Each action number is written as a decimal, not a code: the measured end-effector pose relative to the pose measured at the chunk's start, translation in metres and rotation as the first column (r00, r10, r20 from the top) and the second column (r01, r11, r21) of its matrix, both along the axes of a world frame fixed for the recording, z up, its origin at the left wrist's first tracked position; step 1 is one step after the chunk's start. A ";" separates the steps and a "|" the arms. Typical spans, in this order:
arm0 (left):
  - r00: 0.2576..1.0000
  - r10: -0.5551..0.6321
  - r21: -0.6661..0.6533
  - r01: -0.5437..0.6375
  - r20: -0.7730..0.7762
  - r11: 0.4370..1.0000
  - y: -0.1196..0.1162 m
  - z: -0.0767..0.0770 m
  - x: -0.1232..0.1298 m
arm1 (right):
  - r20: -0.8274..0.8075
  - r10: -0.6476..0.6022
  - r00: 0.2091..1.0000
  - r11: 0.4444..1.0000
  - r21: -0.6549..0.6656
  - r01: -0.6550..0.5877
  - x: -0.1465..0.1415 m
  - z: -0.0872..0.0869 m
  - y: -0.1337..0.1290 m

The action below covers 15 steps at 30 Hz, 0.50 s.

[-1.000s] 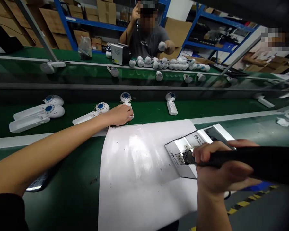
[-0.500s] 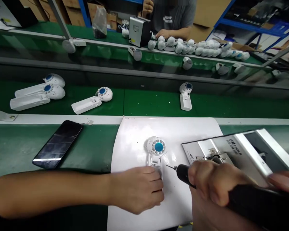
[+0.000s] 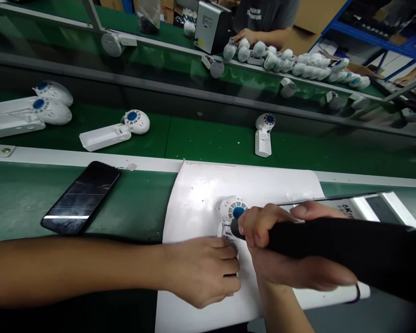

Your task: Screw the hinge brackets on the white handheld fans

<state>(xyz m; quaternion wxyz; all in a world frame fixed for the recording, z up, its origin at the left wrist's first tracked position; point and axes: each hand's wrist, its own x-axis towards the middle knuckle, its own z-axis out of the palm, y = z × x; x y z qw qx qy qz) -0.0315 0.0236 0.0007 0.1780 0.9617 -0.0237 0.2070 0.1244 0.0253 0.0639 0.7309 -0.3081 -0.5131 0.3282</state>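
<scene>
A white handheld fan (image 3: 233, 208) with a blue centre lies on a white sheet (image 3: 201, 199), its handle mostly covered by my left hand (image 3: 203, 270), which grips and presses it down. My right hand (image 3: 280, 245) is wrapped around a black electric screwdriver (image 3: 319, 238). The screwdriver's nose is against the fan's neck, and the bit is hidden. A black smartphone (image 3: 79, 198) lies face up on the green belt to the left of the sheet, apart from my left forearm.
Several white fans lie on the far belt, including one (image 3: 136, 122) and an upright-looking one (image 3: 264, 134). A silver-edged tool case (image 3: 367, 206) sits behind my right hand. Beyond a rail, a co-worker's hand (image 3: 246, 35) touches a row of white fan heads (image 3: 291, 64).
My left hand has brought the fan from the far belt onto the white sheet. The screwdriver has moved left from beside the fan to against its neck. The view has tilted.
</scene>
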 end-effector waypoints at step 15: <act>1.000 0.002 -0.017 -0.001 0.020 1.000 0.001 -0.001 -0.005 | 0.013 -0.010 1.000 0.992 -0.127 0.011 0.008 -0.011 -0.018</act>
